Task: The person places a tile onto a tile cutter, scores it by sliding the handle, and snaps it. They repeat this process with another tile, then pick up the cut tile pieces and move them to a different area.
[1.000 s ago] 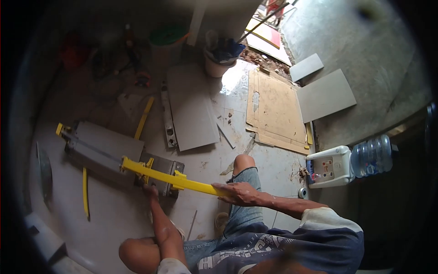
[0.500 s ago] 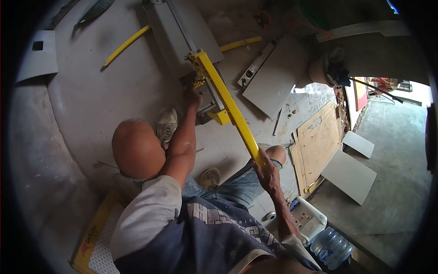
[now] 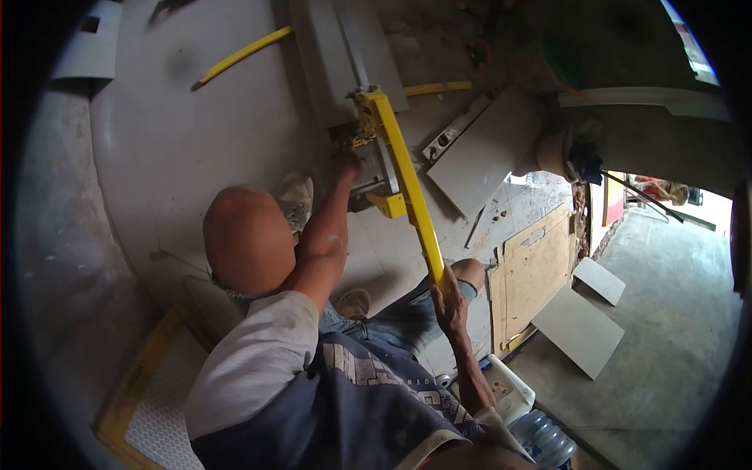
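Observation:
My right hand [image 3: 450, 304] is wrapped round the lower end of the long yellow handle [image 3: 409, 180] of a tile cutter. The handle slopes up to the cutter's yellow carriage [image 3: 366, 113] on a metal rail [image 3: 350, 43]. Under the rail lies a large grey tile [image 3: 317, 66]. My left hand [image 3: 347, 162] is at the near edge of this tile, beside the carriage; its fingers are in shadow and partly hidden. A yellow bracket [image 3: 389, 205] sits below the handle. The cutter stands on the floor between my feet and the far side.
Yellow side arms [image 3: 243, 56] stick out beside the cutter. To the right lie a spirit level [image 3: 458, 125], a grey tile [image 3: 486, 153], a worn wooden board [image 3: 536, 262] and cut tile pieces [image 3: 580, 330]. A white case [image 3: 505, 392] and water bottle [image 3: 543, 436] are near my right arm.
The view has turned slightly, so the cutter appears farther right. Both hands keep their places, the right on the handle and the left beside the carriage.

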A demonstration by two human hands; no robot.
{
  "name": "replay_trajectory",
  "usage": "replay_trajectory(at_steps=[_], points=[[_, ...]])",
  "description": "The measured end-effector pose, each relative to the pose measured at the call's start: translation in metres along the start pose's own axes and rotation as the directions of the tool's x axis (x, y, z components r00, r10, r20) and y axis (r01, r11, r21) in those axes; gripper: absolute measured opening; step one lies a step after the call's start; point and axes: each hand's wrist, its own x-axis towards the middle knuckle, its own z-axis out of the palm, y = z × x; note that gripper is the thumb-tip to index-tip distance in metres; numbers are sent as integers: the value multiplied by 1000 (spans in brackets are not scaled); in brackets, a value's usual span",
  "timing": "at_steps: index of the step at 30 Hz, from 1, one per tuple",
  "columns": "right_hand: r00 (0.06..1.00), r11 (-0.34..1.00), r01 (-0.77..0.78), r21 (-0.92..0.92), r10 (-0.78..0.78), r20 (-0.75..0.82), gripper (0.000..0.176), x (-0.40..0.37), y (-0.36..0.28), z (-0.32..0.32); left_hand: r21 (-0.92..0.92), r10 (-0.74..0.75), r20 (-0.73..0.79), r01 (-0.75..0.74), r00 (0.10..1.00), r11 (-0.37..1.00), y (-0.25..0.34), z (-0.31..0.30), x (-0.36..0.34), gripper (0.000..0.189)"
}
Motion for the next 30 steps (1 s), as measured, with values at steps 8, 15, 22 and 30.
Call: replay_trajectory(at_steps=[8,15,22,30], points=[[1000,997,2,-82,-4,-21,54,3,-15,1,-148,-59,-12,56,998,987,6,-6,-3,68],[996,985,-73,-157,80,38,54,11,-44,-20,-700,-137,-132,5,982,714,-19,5,16,29],[975,972,-167,-164,187,119,56,20,-54,-22,-451,-107,-314,-49,943,891,-6,-7,11,23],[940,947,-292,-133,310,145,56,12,-37,-19,-601,-149,-222,-15,964,799,-5,-2,4,18]])
